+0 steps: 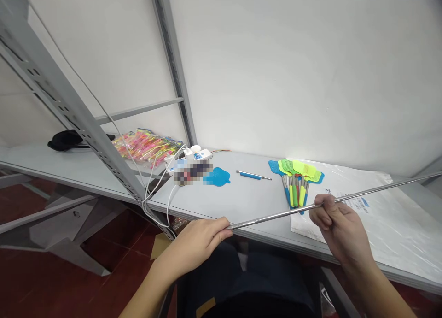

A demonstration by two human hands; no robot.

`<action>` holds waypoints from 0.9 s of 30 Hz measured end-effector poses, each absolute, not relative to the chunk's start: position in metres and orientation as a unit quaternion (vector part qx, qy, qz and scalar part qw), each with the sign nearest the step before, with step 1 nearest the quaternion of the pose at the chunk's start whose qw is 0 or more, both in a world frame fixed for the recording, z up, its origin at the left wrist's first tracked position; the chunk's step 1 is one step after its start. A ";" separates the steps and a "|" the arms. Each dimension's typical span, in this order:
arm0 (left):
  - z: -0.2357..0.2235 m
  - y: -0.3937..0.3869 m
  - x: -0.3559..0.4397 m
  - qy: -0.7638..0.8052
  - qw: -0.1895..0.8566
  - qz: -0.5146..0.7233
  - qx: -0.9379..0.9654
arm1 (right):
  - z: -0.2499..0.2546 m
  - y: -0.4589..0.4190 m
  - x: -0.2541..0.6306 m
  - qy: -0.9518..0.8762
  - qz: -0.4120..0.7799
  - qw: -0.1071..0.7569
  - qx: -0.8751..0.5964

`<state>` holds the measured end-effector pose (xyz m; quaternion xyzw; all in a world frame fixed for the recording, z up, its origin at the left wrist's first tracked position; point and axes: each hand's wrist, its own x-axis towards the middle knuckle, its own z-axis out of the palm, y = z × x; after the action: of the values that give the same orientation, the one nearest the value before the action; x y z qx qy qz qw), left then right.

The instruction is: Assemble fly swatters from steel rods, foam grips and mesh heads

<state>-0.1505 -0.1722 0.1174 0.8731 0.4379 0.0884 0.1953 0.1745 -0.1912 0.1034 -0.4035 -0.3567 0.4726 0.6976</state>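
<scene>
A long thin telescopic metal rod (276, 215) stretches from the lower middle up toward the right edge, held over the front of the grey table (241, 198). My left hand (200, 244) pinches the rod's near end between thumb and fingers. My right hand (336, 223) is closed around the rod farther along, fingers curled over it. Just behind the rod lies a bundle of fly swatters (297, 179) with green, yellow and blue heads and coloured grips. A single blue swatter head (217, 176) and a short blue-handled rod (252, 175) lie apart on the table.
A large white plastic bag (386, 216) lies flat at the right. A white power strip (193, 157) with cables, a packet of colourful items (148, 145) and a black object (65, 139) sit at the back left. Grey shelf uprights (69, 106) cross the left side.
</scene>
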 end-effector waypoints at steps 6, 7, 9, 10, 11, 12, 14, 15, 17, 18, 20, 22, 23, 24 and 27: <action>0.112 -0.173 -0.164 0.490 0.209 0.122 0.837 | 0.106 -0.185 0.189 -0.307 0.449 0.741 -0.394; 0.112 -0.173 -0.166 0.492 0.219 0.133 0.832 | 0.105 -0.185 0.189 -0.303 0.448 0.744 -0.392; 0.114 -0.173 -0.168 0.492 0.235 0.159 0.823 | 0.105 -0.186 0.186 -0.299 0.453 0.744 -0.389; 0.115 -0.173 -0.168 0.489 0.241 0.171 0.821 | 0.104 -0.186 0.183 -0.298 0.460 0.741 -0.388; 0.116 -0.174 -0.167 0.484 0.243 0.182 0.821 | 0.103 -0.187 0.179 -0.298 0.469 0.737 -0.385; 0.116 -0.174 -0.166 0.479 0.242 0.191 0.822 | 0.103 -0.187 0.176 -0.299 0.478 0.733 -0.381; 0.116 -0.175 -0.166 0.473 0.234 0.204 0.825 | 0.101 -0.185 0.169 -0.304 0.497 0.723 -0.371; 0.116 -0.175 -0.166 0.472 0.229 0.209 0.825 | 0.099 -0.184 0.166 -0.306 0.503 0.720 -0.366; 0.117 -0.175 -0.167 0.475 0.217 0.218 0.824 | 0.096 -0.182 0.162 -0.307 0.507 0.720 -0.360; 0.117 -0.175 -0.167 0.477 0.212 0.222 0.823 | 0.094 -0.181 0.160 -0.308 0.506 0.721 -0.359; 0.116 -0.175 -0.163 0.477 0.207 0.227 0.824 | 0.087 -0.183 0.150 -0.316 0.510 0.715 -0.358; 0.113 -0.176 -0.153 0.464 0.210 0.228 0.830 | 0.078 -0.189 0.132 -0.350 0.544 0.678 -0.349; 0.111 -0.178 -0.146 0.453 0.217 0.227 0.834 | 0.073 -0.192 0.122 -0.374 0.566 0.649 -0.344; 0.109 -0.179 -0.139 0.443 0.226 0.226 0.838 | 0.068 -0.196 0.111 -0.396 0.589 0.619 -0.337; 0.103 -0.183 -0.124 0.431 0.253 0.229 0.835 | 0.063 -0.202 0.093 -0.433 0.610 0.560 -0.356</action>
<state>-0.1243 -0.1833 0.1028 0.8354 0.4306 0.2292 0.2532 0.0933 -0.2020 0.0635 -0.3564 -0.4327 0.6098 0.5603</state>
